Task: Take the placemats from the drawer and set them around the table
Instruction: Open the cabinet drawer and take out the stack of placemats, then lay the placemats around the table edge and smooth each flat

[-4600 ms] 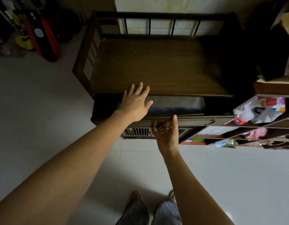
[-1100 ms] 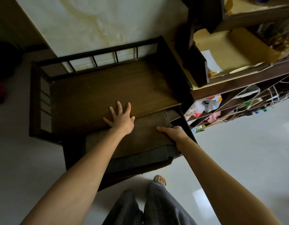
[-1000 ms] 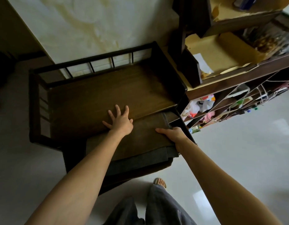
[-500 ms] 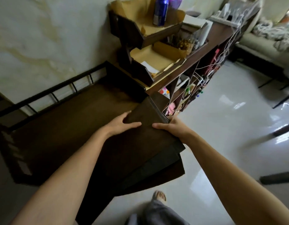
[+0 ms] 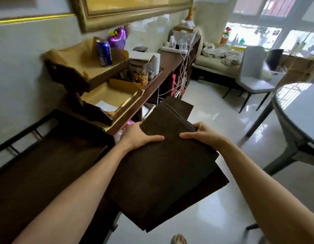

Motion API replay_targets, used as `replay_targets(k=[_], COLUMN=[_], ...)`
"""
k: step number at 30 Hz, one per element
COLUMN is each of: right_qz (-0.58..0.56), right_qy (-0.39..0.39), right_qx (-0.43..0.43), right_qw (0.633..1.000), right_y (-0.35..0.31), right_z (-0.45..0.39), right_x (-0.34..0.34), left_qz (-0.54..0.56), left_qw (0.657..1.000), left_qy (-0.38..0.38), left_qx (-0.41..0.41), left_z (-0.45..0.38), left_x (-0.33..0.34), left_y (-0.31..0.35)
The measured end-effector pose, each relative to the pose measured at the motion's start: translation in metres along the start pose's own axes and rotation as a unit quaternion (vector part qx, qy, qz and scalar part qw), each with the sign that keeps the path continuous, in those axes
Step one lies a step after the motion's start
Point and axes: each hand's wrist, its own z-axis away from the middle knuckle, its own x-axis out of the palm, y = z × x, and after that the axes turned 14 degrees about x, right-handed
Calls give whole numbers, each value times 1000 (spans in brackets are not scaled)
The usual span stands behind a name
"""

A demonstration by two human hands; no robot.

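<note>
A stack of several dark brown placemats (image 5: 163, 166) is held in the air in front of me, above the floor. My left hand (image 5: 140, 136) grips the stack's left edge, thumb on top. My right hand (image 5: 203, 134) grips the right edge, thumb lying across the top mat. The mats are fanned slightly, with lower ones sticking out at the far and near ends. A round grey table (image 5: 300, 111) stands at the right. The drawer is hidden below the mats and my arms.
A dark wooden bench (image 5: 47, 155) runs along the wall at left. Beside it a long sideboard (image 5: 163, 74) carries trays, a blue can (image 5: 104, 52), jars and cables. A grey chair (image 5: 253, 73) and a sofa (image 5: 216, 59) stand beyond the glossy white floor.
Both hands have lifted the placemat stack out of the drawer. My view has swung up and right, from the bench toward the room and the round table.
</note>
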Motion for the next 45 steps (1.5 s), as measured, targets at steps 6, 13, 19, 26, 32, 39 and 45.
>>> replay_targets(k=[6, 13, 19, 26, 32, 39, 45], right_qz=[-22, -45, -41, -1, -7, -48, -58], right_qy=[91, 177, 281, 400, 472, 547, 575], right_qx=[-29, 0, 47, 107, 189, 299, 364], right_qw=[995, 983, 958, 910, 861, 780, 730], right_y=[36, 83, 125, 187, 243, 287, 346], right_z=[-10, -33, -45, -65, -92, -108, -102], right_x=[-103, -252, -399, -531, -639, -749, -828], left_qz=[-45, -55, -71, -68, -56, -67, -77], left_qw=[996, 991, 983, 965, 928, 883, 854], left_qy=[25, -23, -75, -160, -229, -306, -361], left_qx=[69, 119, 155, 196, 288, 351, 367], left_z=[-77, -216, -325, -434, -534, -635, -667], left_x=[65, 171, 275, 399, 506, 618, 722], left_y=[78, 161, 258, 344, 410, 509, 574])
